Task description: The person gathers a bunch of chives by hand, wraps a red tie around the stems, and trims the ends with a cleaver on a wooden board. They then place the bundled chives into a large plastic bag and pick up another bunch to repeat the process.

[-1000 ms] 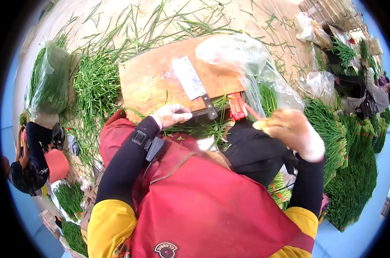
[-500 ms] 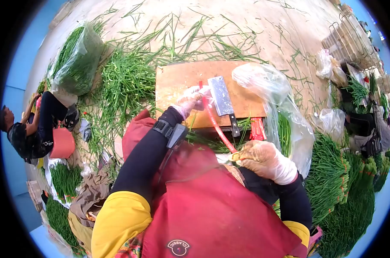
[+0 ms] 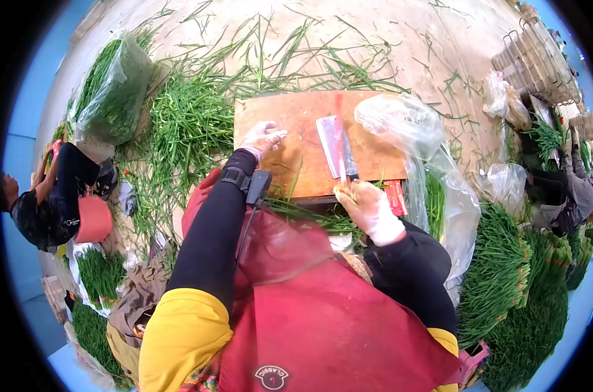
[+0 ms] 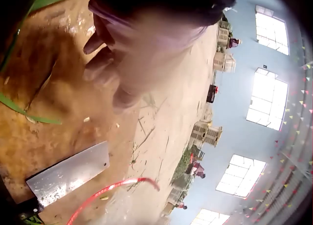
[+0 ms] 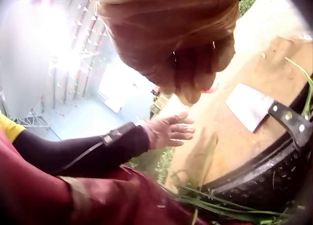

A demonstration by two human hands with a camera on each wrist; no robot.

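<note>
My gloved right hand (image 3: 370,210) pinches one end of a thin red printed strip (image 4: 105,189). The strip stretches away over the board and overlaps the cleaver (image 3: 326,136) in the head view. My left hand (image 3: 262,138), in a thin pale glove, hovers at the left part of the wooden board (image 3: 280,173) with its fingers loosely spread, holding nothing. The cleaver lies flat on the board, its dark handle (image 5: 291,121) towards my body. A bundle of red strips (image 3: 396,197) sits at the board's near right edge, partly behind my right hand.
A clear plastic bag (image 3: 401,121) drapes over the board's right corner. Loose green chives (image 3: 185,117) are heaped at left, near a bagged bundle (image 3: 113,91). Tied chive bunches (image 3: 496,274) are stacked at right. A person (image 3: 41,206) sits at far left.
My left hand has let go of the strip's far end and moved left. My right hand has moved forward and left, swinging the strip over the cleaver.
</note>
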